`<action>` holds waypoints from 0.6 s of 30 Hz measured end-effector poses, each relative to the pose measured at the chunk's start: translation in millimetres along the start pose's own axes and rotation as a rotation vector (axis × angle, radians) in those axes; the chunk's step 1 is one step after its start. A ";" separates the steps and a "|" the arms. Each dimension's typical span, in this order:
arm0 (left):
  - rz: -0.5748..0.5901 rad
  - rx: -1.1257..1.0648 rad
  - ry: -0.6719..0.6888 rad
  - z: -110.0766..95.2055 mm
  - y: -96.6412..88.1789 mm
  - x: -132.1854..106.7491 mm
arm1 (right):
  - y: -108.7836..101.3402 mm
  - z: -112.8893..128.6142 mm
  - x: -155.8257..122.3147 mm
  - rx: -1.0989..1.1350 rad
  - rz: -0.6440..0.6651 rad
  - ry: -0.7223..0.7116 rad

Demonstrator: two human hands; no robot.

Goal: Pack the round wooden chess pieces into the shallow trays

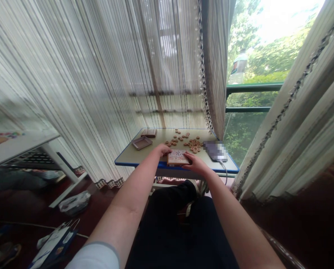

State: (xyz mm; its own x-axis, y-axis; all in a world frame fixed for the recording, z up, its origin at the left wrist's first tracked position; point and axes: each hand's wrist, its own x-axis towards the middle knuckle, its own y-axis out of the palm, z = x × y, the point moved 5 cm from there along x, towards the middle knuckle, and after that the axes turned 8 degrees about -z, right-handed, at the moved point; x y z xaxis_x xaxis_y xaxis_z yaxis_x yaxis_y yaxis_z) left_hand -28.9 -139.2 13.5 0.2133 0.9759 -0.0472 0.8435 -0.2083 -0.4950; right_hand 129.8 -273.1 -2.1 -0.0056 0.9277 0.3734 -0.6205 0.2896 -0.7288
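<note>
Striped curtains (pixel 122 74) are hanging behind a small blue-edged counter (pixel 127 158), and daylight is coming through a window (pixel 256 71) at the far right. On the counter's near edge, roughly midway along, a flat box (pixel 178 157) is lying with its patterned face up. It is sitting directly between the two hands: the left hand (pixel 163 150) is holding its left side, fingers reaching the far corner, while the right hand (pixel 196 163) is gripping its right end, fingertips resting over the top. Neither hand is lying nearer, since both are touching the box. Its wider span is seemingly running left to right, from one hand to the other, though the slanted view is leaving the true long axis uncertain. How firmly the hands are pressing, I cannot tell.

Beyond the box, round pieces (pixel 194 145) are lying scattered, thickest toward the right. At the far left a shallow tray (pixel 141 142) is lying, with a second box (pixel 149 133) sitting just beyond it. On the right, a pixelated device (pixel 215 150) is lying with a cable (pixel 226 172) trailing over the near edge. Farther left, a white table (pixel 26 145) is standing well apart.
</note>
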 end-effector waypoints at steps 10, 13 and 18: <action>0.259 -0.583 -0.474 18.8 10.6 -24.0 | -5.7 -4.5 1.1 0.265 -0.002 0.050; 0.213 -0.661 -0.401 -3.4 13.4 -12.6 | -18.8 -11.3 15.3 0.555 -0.109 0.194; 0.167 -0.798 -0.317 -62.7 29.5 32.3 | -52.9 -40.6 67.8 0.912 -0.358 0.450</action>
State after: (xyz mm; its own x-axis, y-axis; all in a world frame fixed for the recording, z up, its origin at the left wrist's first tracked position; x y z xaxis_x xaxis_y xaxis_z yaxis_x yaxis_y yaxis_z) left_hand 33.8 -117.9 51.7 0.3177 0.8759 -0.3630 0.9320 -0.2182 0.2893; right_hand 194.1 -215.9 38.5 0.4654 0.8796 0.0985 -0.8805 0.4487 0.1533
